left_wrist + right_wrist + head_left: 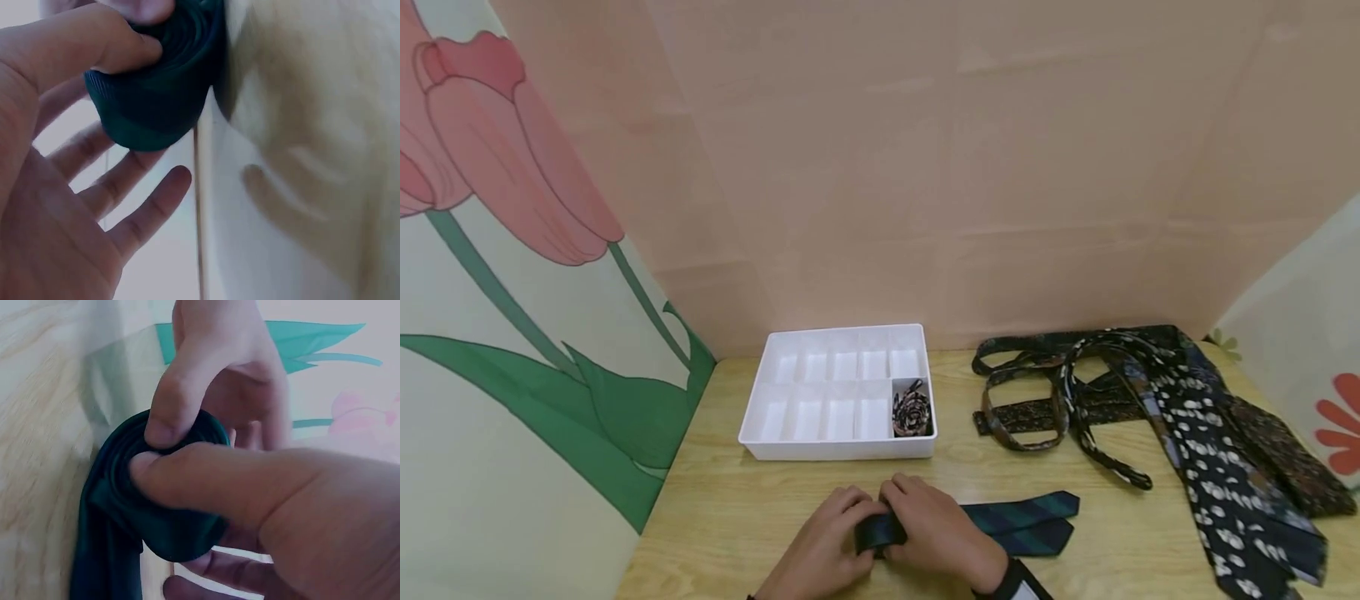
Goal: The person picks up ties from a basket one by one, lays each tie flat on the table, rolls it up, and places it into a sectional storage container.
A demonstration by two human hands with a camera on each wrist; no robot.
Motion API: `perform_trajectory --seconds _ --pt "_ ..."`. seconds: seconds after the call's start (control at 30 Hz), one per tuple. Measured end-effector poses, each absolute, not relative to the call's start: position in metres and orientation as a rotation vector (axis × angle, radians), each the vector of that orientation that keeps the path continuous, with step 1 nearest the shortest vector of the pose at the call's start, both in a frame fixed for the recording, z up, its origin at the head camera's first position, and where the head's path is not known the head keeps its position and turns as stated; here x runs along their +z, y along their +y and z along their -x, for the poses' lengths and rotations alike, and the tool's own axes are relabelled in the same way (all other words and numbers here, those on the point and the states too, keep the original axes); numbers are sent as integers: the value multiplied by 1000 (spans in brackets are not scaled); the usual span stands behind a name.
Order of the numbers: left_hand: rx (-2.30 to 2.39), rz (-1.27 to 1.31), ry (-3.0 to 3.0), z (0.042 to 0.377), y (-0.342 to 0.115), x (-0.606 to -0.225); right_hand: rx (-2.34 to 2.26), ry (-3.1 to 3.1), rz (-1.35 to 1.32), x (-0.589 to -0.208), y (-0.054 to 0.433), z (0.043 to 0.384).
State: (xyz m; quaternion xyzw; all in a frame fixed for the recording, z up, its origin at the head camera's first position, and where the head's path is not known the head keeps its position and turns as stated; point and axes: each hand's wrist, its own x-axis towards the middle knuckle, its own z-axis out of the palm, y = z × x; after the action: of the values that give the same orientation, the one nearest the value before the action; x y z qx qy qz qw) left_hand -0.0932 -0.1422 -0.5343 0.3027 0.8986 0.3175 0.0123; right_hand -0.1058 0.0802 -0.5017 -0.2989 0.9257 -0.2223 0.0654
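Note:
A dark green and navy necktie (1021,518) is partly rolled into a coil near the table's front edge, its two ends trailing flat to the right. My left hand (833,542) grips the coil from the left, thumb on the spiral face and fingers behind. From the right, my right hand (936,527) pinches the same coil, its thumb pressed on the spiral. In the right wrist view both thumbs meet on the face of the rolled necktie (181,540). The left wrist view shows the coil (156,119) standing on edge, close over the wooden table.
Behind the hands stands a white divided tray (842,450); a rolled patterned necktie (912,412) sits in its front right compartment. Several dark patterned neckties (1195,450) lie heaped at the right, some over the table's edge. A beige wall (940,183) closes off the back.

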Motion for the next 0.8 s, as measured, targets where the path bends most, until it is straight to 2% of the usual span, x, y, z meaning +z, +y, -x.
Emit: perform_trajectory --seconds 0.2,0.43,0.8 --pt "1073 -873 2714 93 -142 -535 -665 2750 853 -503 83 107" --pt "1029 -851 2740 94 -144 -533 -612 2720 915 -501 85 109" --pt "984 -984 2776 94 -139 -537 -606 2771 948 -503 85 108"
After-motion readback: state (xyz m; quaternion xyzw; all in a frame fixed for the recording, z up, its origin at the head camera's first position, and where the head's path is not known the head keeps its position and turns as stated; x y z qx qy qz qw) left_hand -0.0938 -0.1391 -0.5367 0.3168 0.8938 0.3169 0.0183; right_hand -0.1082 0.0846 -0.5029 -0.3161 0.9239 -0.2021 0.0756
